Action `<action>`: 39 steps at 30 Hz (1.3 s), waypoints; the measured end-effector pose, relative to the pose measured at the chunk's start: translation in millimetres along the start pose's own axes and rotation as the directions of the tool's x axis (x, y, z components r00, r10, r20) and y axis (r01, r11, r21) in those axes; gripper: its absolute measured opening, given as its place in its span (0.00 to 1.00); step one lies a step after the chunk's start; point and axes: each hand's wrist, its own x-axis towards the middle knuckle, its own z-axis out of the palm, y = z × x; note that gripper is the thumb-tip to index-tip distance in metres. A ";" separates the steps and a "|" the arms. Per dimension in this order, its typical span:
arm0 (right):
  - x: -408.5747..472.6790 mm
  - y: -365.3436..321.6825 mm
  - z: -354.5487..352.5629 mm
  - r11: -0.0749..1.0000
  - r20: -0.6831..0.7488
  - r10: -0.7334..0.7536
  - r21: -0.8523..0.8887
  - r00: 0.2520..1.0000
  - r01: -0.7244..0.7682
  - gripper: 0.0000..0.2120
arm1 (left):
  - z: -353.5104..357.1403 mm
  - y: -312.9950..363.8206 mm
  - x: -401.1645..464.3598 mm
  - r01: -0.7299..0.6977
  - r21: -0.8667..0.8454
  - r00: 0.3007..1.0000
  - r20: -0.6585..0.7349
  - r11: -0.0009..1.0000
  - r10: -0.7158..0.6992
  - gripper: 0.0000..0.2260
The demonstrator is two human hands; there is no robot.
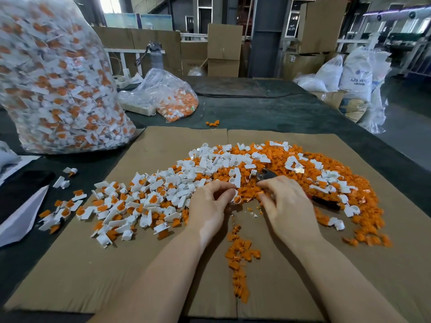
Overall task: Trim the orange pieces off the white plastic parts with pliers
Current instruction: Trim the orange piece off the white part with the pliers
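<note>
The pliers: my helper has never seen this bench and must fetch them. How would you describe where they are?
Start at the brown cardboard sheet on the table and find the big orange-and-white heap of parts. The pliers lie at the heap's near edge, just beyond the right hand. They are the only dark metal thing among the plastic.

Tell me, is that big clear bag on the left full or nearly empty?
Full. The big clear bag stands bulging on the table, packed with white and orange parts right up to the frame's top edge.

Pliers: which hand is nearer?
Right. The right hand lies over the pliers, whose head pokes out past its fingertips. The left hand sits off to their left, pinching a white part.
</note>
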 end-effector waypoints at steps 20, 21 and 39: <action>-9.0 -15.0 14.6 0.962 -0.054 -0.113 0.245 0.992 0.123 0.04 | 1.5 -0.2 0.2 -0.044 0.103 0.999 0.017 0.994 0.042 0.07; -9.4 -14.8 14.8 0.959 -0.063 -0.085 0.264 0.994 0.099 0.03 | 1.1 0.0 -0.4 -0.038 0.073 0.999 0.015 0.997 0.037 0.07; -13.6 -12.5 12.7 0.937 -0.095 -0.077 0.334 0.992 0.105 0.04 | 1.5 -2.5 -4.0 -0.218 0.159 0.969 0.150 0.963 0.194 0.12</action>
